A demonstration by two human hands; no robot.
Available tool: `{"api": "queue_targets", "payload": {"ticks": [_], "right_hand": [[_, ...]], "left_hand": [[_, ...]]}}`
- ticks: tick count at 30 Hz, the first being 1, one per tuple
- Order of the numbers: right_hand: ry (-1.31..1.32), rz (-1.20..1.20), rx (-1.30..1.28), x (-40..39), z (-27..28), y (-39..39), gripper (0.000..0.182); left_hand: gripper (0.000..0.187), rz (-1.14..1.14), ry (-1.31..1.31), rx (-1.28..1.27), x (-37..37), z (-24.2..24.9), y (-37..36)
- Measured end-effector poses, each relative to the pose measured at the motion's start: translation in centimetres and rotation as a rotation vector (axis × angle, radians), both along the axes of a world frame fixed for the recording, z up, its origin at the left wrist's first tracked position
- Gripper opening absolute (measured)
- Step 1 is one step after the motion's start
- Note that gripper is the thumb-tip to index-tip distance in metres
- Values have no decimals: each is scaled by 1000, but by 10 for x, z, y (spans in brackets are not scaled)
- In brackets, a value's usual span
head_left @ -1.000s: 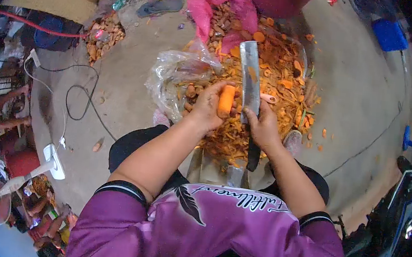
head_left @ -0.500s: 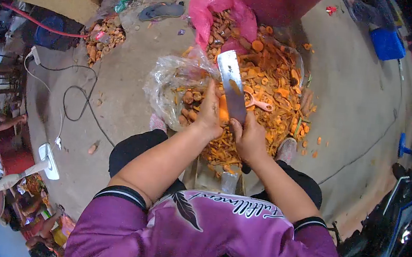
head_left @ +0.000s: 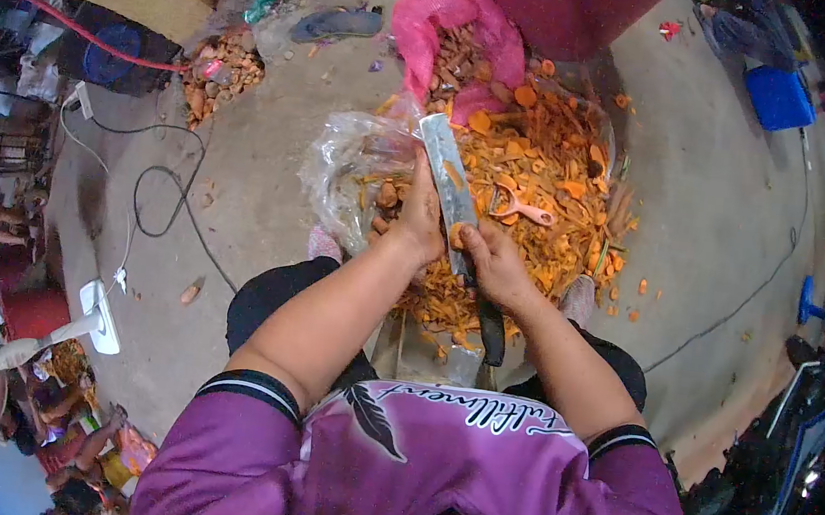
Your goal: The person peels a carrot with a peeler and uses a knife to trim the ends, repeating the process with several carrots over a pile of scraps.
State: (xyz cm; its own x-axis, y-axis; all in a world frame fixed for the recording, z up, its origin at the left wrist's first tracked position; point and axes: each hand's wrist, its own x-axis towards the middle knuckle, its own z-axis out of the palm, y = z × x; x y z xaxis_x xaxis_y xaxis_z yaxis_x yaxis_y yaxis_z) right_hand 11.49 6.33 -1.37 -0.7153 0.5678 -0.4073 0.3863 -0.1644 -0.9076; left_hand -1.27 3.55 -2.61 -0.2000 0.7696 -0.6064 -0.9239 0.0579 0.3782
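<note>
My right hand is closed round the lower end of a wide-bladed knife, its thumb on the blade. The knife's black handle sticks out below the hand. By the thumb, a small orange vegetable piece shows against the metal. My left hand lies along the blade's left side, fingers long and together; the blade hides its palm, and I cannot tell what it grips. Below both hands spreads a heap of orange peelings and slices, with a pink-handled peeler lying on it.
A clear plastic bag lies left of the heap, by several brown roots. Beyond are a pink sack and a red tub. A cable crosses the floor at left, near a white fan. People sit at far left.
The knife has tipped left and lower, and its black handle now shows below my right hand. The orange piece between my hands is mostly hidden. The view has shifted slightly.
</note>
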Motion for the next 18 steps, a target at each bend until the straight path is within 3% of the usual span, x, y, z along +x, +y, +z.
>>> {"api": "queue_targets", "payload": {"ticks": [1,4,5,7,10,11,13,16,18], "right_hand": [[34,-10,-266,0,11,4,31],[21,-233,-274,13,5,17,29],[19,-324,-267,17,0,24,30],[-9,-424,-329,26,13,34,29],[33,-441,-383,46,-5,47,26],[24,-438,-368,49,-8,47,26],[5,-434,-336,53,-8,47,26],[18,-401,-273,54,-1,46,24],[16,-401,-285,53,3,44,23]], "left_hand": [[58,-5,-17,-35,-3,5,0],[47,-121,-75,-175,-24,5,-4],[43,-123,-8,-199,-29,-10,-1],[37,-129,113,-254,-28,5,9],[27,-82,244,-103,-50,49,79],[26,-255,330,132,-71,74,105],[20,-11,446,428,-67,162,153],[47,-98,568,568,-60,261,160],[70,-147,646,649,-64,288,157]]}}
